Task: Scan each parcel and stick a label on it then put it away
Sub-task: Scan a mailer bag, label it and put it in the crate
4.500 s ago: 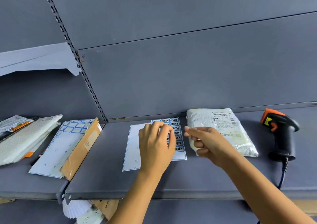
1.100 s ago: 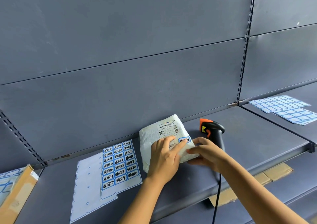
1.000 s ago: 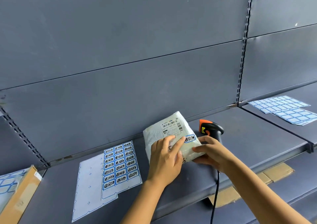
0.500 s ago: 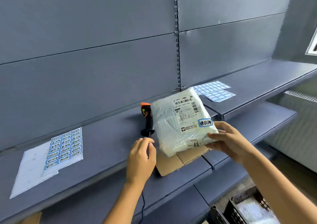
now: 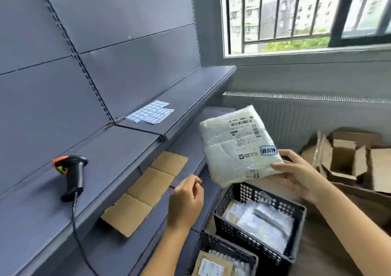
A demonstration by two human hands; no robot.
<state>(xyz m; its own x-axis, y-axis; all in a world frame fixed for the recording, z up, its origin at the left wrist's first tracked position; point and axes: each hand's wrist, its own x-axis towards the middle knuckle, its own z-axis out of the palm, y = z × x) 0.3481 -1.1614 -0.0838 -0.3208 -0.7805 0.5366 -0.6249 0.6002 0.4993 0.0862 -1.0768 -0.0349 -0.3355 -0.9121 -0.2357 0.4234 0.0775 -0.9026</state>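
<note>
My right hand (image 5: 296, 175) grips the lower right corner of a white plastic parcel (image 5: 234, 146) and holds it up in the air, above a black crate (image 5: 281, 252). A blue-edged label (image 5: 268, 150) is stuck on the parcel below its printed barcode slip. My left hand (image 5: 186, 201) hangs loosely curled and holds nothing, low in front of the shelf edge. The black and orange scanner (image 5: 73, 175) stands on the grey shelf (image 5: 110, 161) to the left, its cable running down over the edge.
The black crate holds several wrapped parcels; a second crate (image 5: 213, 246) sits in front of it. Flat cardboard (image 5: 148, 191) lies on the lower shelf. Label sheets (image 5: 150, 111) lie on the shelf further back. Opened cardboard boxes (image 5: 349, 159) stand at right under a barred window.
The view has swung right to the crates and window. My right hand has carried the labelled parcel off the shelf to above the crate. My left hand has let go and dropped away.
</note>
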